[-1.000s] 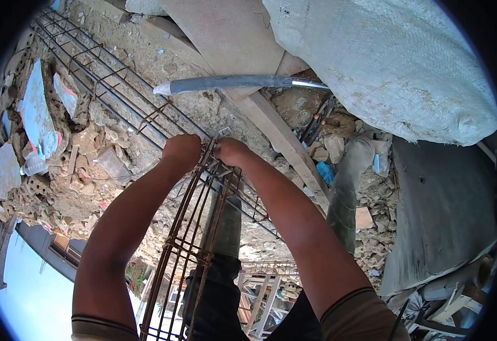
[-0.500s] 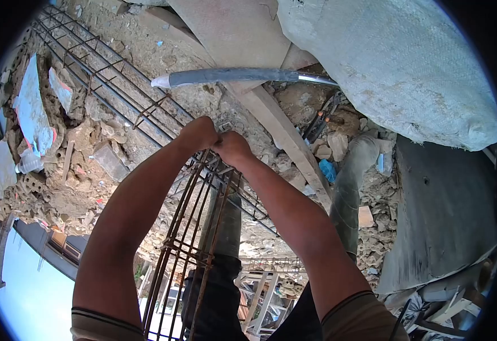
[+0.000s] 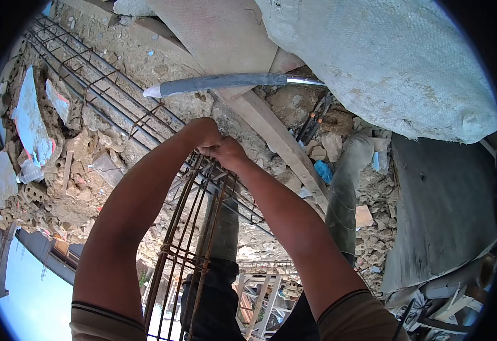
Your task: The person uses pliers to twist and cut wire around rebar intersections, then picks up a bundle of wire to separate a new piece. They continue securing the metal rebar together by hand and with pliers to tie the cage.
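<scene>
Rusty cage point(image 3: 168, 248), two hands point(image 3: 205, 133) point(image 3: 228, 152), two boots point(image 3: 342, 210).

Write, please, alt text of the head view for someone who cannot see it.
A person's left hand and right hand meet at the end of a rusty metal cage, above rubble. A second cage runs toward the upper left; a big white sack fills the upper right.

Near rebar cage point(image 3: 165, 249) coloured rust-brown, curved bar point(image 3: 220, 83) wrapped dark grey, plaster chunk point(image 3: 32, 122) painted pale blue, white sack point(image 3: 396, 68) smeared brown, brown sleeve point(image 3: 348, 318) banded black
</scene>
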A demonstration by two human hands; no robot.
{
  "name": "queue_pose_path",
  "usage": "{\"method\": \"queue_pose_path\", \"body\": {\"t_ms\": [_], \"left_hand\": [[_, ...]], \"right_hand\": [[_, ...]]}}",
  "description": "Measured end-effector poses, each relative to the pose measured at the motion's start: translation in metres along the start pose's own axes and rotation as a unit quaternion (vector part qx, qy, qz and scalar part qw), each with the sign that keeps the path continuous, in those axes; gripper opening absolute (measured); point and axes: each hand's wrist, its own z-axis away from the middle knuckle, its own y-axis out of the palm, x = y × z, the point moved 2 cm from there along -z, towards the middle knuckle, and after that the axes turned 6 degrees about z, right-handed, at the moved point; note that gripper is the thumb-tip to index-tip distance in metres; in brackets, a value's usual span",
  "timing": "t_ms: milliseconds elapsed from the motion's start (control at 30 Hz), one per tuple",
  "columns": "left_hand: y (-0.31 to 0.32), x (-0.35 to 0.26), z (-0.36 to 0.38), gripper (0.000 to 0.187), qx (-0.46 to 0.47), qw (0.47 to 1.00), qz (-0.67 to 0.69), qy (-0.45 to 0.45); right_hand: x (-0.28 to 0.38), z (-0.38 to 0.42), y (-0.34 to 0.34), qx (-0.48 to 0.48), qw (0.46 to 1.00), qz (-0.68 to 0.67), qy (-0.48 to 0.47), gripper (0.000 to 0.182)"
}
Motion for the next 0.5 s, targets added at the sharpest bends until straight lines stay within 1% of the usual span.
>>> {"method": "queue_pose_path", "body": {"t_ms": [67, 100, 167, 200, 267, 300, 333, 367, 400, 433, 467, 500], "left_hand": [[0.007, -0.008, 0.025, 0.029, -0.111, 0.993, 0.000, 0.050], [0.012, -0.009, 0.030, 0.029, -0.109, 0.993, -0.004, 0.048], [0.021, -0.017, 0.041, 0.028, -0.145, 0.984, -0.051, 0.090], [0.024, -0.022, 0.051, 0.025, -0.170, 0.979, -0.048, 0.099], [0.029, -0.020, 0.067, 0.026, -0.187, 0.978, -0.020, 0.091], [0.032, -0.015, 0.074, 0.028, -0.198, 0.977, 0.005, 0.081], [0.036, -0.009, 0.082, 0.028, -0.201, 0.976, 0.007, 0.080], [0.040, -0.006, 0.087, 0.028, -0.221, 0.972, 0.037, 0.076], [0.043, 0.000, 0.091, 0.028, -0.241, 0.966, 0.068, 0.071], [0.045, 0.005, 0.092, 0.028, -0.247, 0.964, 0.073, 0.073], [0.049, 0.009, 0.093, 0.028, -0.288, 0.947, 0.096, 0.103], [0.052, 0.012, 0.095, 0.028, -0.327, 0.928, 0.118, 0.131]], "right_hand": [[0.002, -0.001, 0.008, -0.052, 0.980, 0.172, 0.088, 0.033], [-0.004, -0.002, 0.015, -0.053, 0.981, 0.167, 0.087, 0.033], [-0.011, 0.003, 0.019, -0.168, 0.975, 0.142, 0.033, 0.032], [0.001, 0.005, 0.012, -0.167, 0.974, 0.148, 0.031, 0.032], [0.031, 0.006, 0.001, -0.107, 0.959, 0.261, -0.009, 0.030], [0.041, 0.005, -0.004, -0.105, 0.958, 0.265, -0.011, 0.030], [0.049, 0.002, -0.006, -0.055, 0.959, 0.277, 0.004, 0.031], [0.052, 0.001, -0.009, -0.004, 0.956, 0.292, 0.023, 0.033], [0.044, 0.000, -0.003, -0.001, 0.953, 0.301, 0.022, 0.033], [0.039, 0.001, 0.003, -0.059, 0.961, 0.269, -0.033, 0.032], [0.045, 0.006, 0.004, -0.113, 0.962, 0.234, -0.087, 0.032], [0.048, 0.008, 0.001, -0.109, 0.961, 0.239, -0.086, 0.032]]}}
